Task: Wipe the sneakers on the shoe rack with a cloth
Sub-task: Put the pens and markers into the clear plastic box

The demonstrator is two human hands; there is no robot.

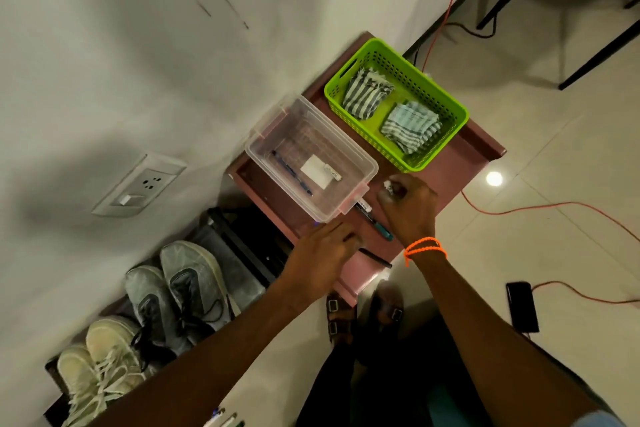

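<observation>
Head view, looking down. My left hand (325, 246) is resting on the near edge of the pink tabletop (460, 156), fingers curled over something small that I cannot make out; whether they are actually gripping it I cannot tell. My right hand (410, 204), with an orange band (425, 248) at the wrist, is lying just beyond it, its fingers pinching what appears to be a small white object (390, 185).

A teal-capped marker (375, 224) is lying between my two hands, and a black pen (375, 257) is lying at the near edge. A clear plastic box (311, 158) is sitting at the middle of the tabletop, along its wall-side edge, holding a pen and a white card. A green basket (446, 104) is occupying the far end, holding two folded striped cloths (367, 94) side by side.

The sneakers are standing on the shoe rack (52, 371) to the left of the tabletop, against the wall: a grey pair (176, 291) nearer the tabletop, a cream pair (97, 360) farther along.
</observation>
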